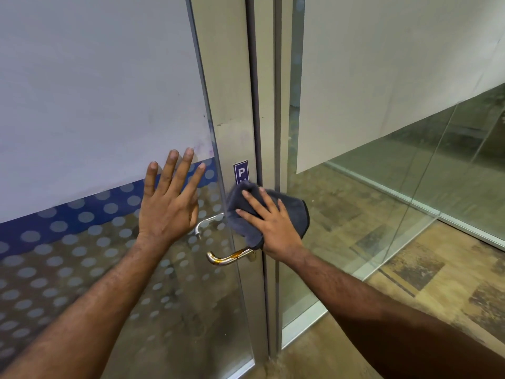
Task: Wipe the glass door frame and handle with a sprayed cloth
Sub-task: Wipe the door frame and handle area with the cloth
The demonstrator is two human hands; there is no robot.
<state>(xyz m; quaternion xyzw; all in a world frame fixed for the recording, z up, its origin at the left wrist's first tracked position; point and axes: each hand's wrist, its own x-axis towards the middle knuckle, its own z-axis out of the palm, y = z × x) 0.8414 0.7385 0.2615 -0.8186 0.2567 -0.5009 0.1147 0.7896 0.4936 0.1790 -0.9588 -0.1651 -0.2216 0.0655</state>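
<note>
A glass door with a brushed metal frame (232, 86) fills the left and centre. My right hand (269, 224) presses a dark grey cloth (295, 212) flat against the frame, just above the lever handle (228, 257), which is shiny metal and points left. The cloth covers the lower part of a small purple sign (241, 171) with a letter P. My left hand (169, 203) lies flat on the glass pane (95, 105) with fingers spread, holding nothing. A second lever (205, 224) shows through the glass behind it.
The pane carries frosted film, a blue band and grey dots (54, 258). To the right stands a fixed glass partition (396, 165) with frosted film and a metal floor rail (437, 217). Patterned brown flooring (426, 272) lies beyond.
</note>
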